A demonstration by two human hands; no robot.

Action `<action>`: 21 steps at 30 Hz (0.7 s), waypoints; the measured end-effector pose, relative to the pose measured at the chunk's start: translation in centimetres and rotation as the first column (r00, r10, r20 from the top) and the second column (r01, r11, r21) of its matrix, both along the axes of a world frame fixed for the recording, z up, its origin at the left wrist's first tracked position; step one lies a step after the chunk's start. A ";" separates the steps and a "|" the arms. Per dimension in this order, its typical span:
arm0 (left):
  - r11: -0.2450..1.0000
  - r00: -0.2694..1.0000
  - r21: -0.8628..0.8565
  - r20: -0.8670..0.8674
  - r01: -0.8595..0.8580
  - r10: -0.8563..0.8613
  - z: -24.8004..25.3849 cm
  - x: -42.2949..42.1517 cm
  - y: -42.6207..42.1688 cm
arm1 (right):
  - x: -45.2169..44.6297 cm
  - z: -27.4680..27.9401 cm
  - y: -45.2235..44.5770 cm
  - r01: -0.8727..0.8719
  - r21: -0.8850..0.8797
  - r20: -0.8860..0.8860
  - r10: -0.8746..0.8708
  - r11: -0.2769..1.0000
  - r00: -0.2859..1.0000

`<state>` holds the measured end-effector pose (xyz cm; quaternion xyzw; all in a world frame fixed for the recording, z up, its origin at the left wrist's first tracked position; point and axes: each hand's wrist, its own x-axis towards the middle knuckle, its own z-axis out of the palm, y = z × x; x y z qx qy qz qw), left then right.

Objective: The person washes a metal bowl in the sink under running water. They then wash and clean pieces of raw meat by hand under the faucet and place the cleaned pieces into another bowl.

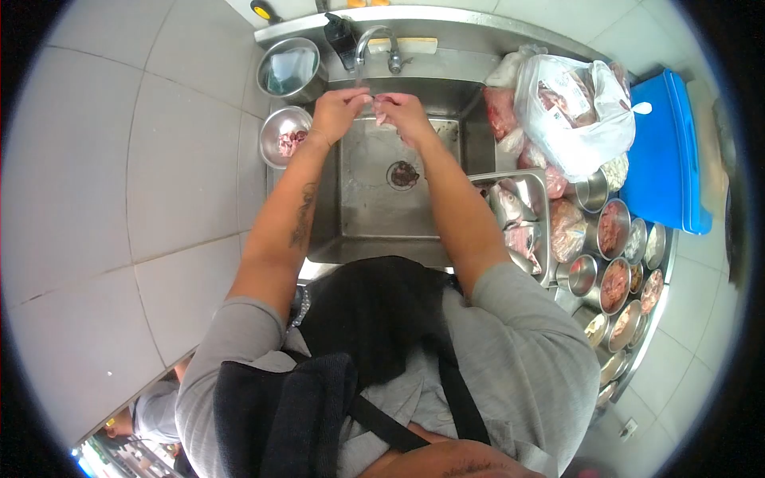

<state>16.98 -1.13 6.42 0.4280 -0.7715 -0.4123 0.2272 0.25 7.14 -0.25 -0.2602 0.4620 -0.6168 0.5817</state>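
Note:
Over the far part of the steel sink, my left hand and my right hand meet just below the faucet. The fingers of both are pinched. A small pale, pinkish scrap of flesh hangs from my right fingers; its kind is too small to tell. My left fingertips come close to it, and what they grip is hidden. Beside my left forearm stands a steel bowl with reddish meat pieces. Dark scraps lie over the drain.
A steel pot and a black bottle stand at the back left. To the right are a tray of fish, a white plastic bag, several steel containers of meat and a blue lid. Another person is at lower left.

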 end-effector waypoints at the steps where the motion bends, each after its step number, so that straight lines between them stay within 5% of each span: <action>1: 0.996 0.998 -0.075 0.022 0.056 -0.054 0.5 -0.2 0.1 | -0.2 0.3 -0.3 -0.030 -0.010 -0.102 0.028 1.000 0.994; 5: 0.921 0.977 -0.330 0.131 0.205 -0.171 2.0 -0.4 -0.6 | -0.7 1.5 -1.4 -0.128 -0.040 -0.349 0.106 0.991 0.931; 7: 0.802 0.932 -0.504 0.317 0.321 -0.174 2.2 -0.6 -1.2 | -0.6 1.8 -2.1 -0.147 -0.034 -0.414 0.119 0.989 0.902; 10: 0.736 0.882 -0.553 0.454 0.391 -0.127 2.2 -0.8 -1.4 | -0.3 2.5 -2.3 -0.168 -0.002 -0.506 0.144 0.986 0.850; 12: 0.768 0.920 -0.558 0.378 0.314 -0.102 1.9 -0.6 -1.4 | 0.1 2.8 -2.3 -0.168 0.024 -0.536 0.154 0.985 0.830; 14: 0.796 0.951 -0.557 0.299 0.237 -0.074 2.6 -0.7 -0.9 | 0.5 2.5 -2.4 -0.108 -0.027 -0.408 0.087 0.994 0.909; 16: 0.949 0.990 -0.314 0.127 -0.018 0.061 3.2 -0.7 -0.1 | 0.3 2.8 -2.1 -0.125 -0.010 -0.280 0.118 0.992 0.953; 18: 0.949 0.988 -0.300 0.077 -0.102 0.131 2.3 -0.6 -0.3 | 0.5 3.6 -1.3 -0.147 0.005 -0.147 0.147 0.989 0.978; 20: 0.941 0.979 -0.281 0.024 -0.188 0.203 1.3 -0.2 -0.7 | 0.6 4.1 -0.5 -0.015 -0.010 0.170 0.016 1.000 0.985; 21: 0.937 0.969 -0.263 0.023 -0.232 0.246 1.0 0.2 -1.0 | 0.4 4.2 -0.3 -0.016 -0.010 0.167 0.017 1.000 0.986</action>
